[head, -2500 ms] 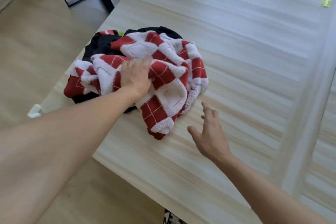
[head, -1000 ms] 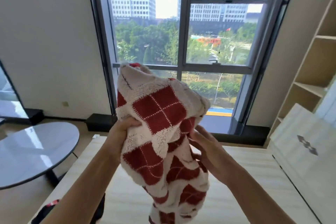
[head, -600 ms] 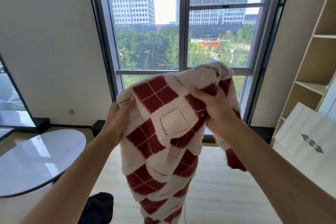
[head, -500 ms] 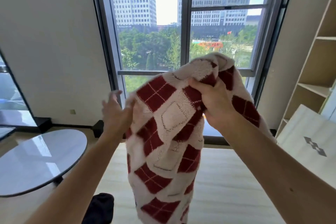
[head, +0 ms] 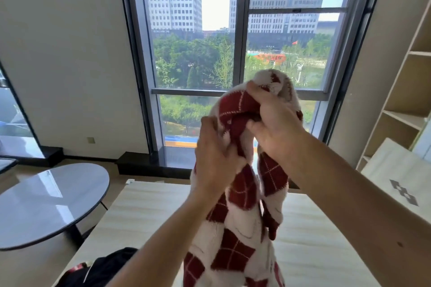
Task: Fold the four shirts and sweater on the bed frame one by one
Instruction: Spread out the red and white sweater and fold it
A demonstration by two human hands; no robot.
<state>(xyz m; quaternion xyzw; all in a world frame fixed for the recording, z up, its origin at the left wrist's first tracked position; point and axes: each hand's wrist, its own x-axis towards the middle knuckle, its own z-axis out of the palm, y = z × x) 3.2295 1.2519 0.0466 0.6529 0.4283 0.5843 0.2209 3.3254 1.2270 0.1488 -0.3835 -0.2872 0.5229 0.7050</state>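
Note:
A fluffy red-and-white diamond-patterned sweater (head: pixel 235 247) hangs bunched in the air in front of me, above the light wooden bed frame (head: pixel 140 214). My right hand (head: pixel 275 121) grips its upper part, fingers curled into the red fabric. My left hand (head: pixel 214 161) holds the sweater just below and to the left, fingers wrapped round the fabric. A pile of dark clothes (head: pixel 100 270) with a bit of red-striped cloth lies at the near left corner of the bed frame, partly hidden by my left forearm.
A round grey glass-topped table (head: pixel 46 200) stands left of the bed frame. A large window (head: pixel 233 58) fills the far wall. Wooden shelves (head: pixel 410 91) and a white board (head: pixel 401 182) stand at the right.
The sweater was lifted off the pile and held up. Over the last half second my left hand regripped the fabric lower, close under my right hand, and the sweater bunched narrower.

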